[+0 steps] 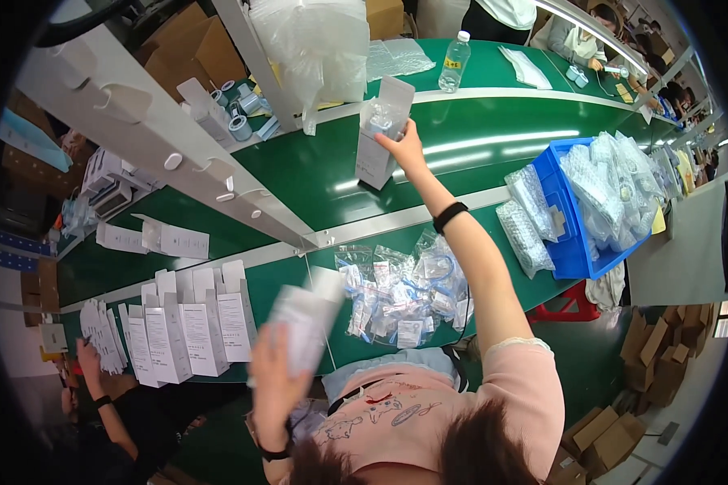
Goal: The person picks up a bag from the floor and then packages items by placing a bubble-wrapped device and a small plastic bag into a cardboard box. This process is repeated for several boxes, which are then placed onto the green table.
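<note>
Right hand (410, 151) grips white carton (374, 160) at its right side, fingers part-curled; carton at green belt (299, 174), long axis near-vertical, open flap end up; left hand (277, 372) wraps blurred second carton (306, 319) near bench edge, axis slanting up-right.

The carton (370, 162) in the right hand (407, 151) is white with grey print — the worktop (319, 182) beneath, green. Right of that hand, the bin (556, 198) is blue; the left hand's (275, 368) box (306, 319), white.

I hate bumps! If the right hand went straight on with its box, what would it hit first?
The right hand, gripping its open white carton, would probably meet the pale far rail; height's unclear.
</note>
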Available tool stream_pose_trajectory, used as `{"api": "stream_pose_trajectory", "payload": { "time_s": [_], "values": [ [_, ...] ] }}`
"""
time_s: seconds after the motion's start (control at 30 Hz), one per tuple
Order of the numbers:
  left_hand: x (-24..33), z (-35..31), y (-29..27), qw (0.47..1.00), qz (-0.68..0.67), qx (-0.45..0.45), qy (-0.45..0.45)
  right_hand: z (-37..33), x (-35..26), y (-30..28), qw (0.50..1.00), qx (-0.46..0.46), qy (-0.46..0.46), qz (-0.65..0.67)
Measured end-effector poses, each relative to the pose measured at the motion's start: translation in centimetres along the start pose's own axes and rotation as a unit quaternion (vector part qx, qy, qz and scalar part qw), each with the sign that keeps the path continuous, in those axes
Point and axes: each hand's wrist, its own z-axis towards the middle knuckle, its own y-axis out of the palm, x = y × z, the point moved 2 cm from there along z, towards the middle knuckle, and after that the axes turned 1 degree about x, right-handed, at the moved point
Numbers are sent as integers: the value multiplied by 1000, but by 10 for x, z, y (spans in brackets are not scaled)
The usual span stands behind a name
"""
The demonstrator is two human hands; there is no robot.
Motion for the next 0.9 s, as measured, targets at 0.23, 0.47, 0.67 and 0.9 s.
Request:
{"api": "stream_pose_trajectory", "payload": {
  "time_s": [0.23,0.47,0.67,0.9],
  "values": [
    [31,37,98,992,94,-80,-41,-13,37,-20,980,-21,-157,-119],
    [-36,104,133,978,-150,-142,-37,-87,76,-217,754,9,207,-624],
    [-64,112,156,947,-294,-112,66,-123,112,-246,769,61,70,-632],
    [-3,99,54,895,-426,73,113,-147,94,-233,797,-8,-14,-603]
  ]
}}
